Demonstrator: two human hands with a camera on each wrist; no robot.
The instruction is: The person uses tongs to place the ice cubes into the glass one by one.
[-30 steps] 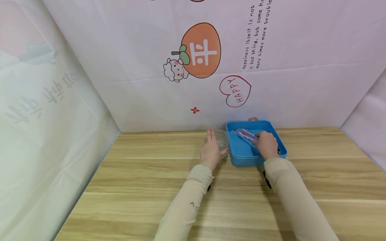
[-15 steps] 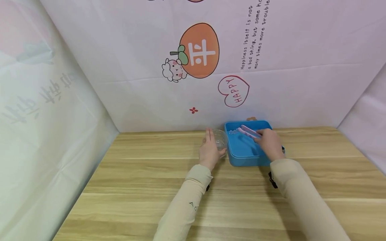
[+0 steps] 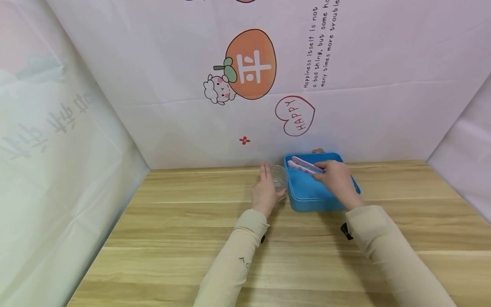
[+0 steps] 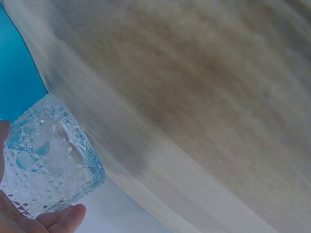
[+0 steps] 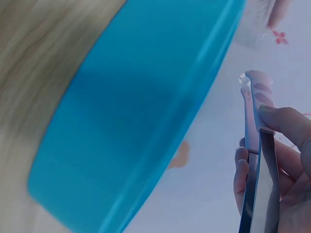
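Observation:
In the head view my left hand (image 3: 264, 194) holds a clear cut-glass cup (image 3: 279, 175) standing at the left side of a blue box (image 3: 310, 204). Thumb and fingers lie around its patterned wall in the left wrist view, and clear chunks show inside the glass (image 4: 48, 160). My right hand (image 3: 335, 177) pinches pink-tipped tongs (image 3: 304, 164) over the left part of the box. Between the tongs' tips in the right wrist view is a small clear, ice-like piece (image 5: 244, 80). The tips are above the box rim there, pointing toward the glass.
A wooden table (image 3: 184, 238) carries the box and glass, both near its back edge. A white printed cloth (image 3: 184, 128) hangs right behind them, and another white cloth (image 3: 96, 170) stands along the left.
My right hand has lifted the tongs from the clear pieces in the box and carried them leftward toward the glass. The left hand stays on the glass.

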